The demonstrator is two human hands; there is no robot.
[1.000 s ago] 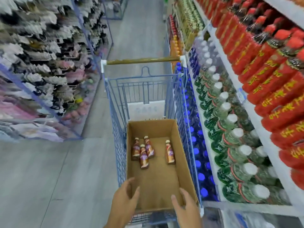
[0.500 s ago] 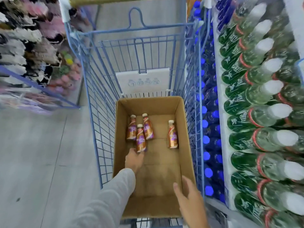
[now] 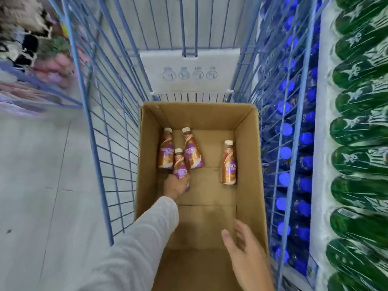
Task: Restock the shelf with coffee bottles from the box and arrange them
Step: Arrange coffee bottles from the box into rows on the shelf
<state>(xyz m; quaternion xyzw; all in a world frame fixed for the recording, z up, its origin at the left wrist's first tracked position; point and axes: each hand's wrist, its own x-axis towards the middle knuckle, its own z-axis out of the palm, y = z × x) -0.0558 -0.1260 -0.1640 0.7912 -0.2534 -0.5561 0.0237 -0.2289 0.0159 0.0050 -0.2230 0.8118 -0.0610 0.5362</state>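
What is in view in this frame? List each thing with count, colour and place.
Coffee bottles: four, brown and purple with pale caps, lying in the box; three clustered left, one alone right.
Box: one, brown cardboard, open, inside the cart.
Cart: one, blue wire, in the aisle.
White panel: one, at the cart's far end.
Blue-capped bottles: many, dark, low shelf right of the cart.
Green bottles: many, wrapped, far right shelf.
Rack goods: blurred, mixed colours, left.
Floor: grey.
Left hand: grip closed on the nearest bottle, pale sleeve.
Right hand: open, over the box's near right corner.
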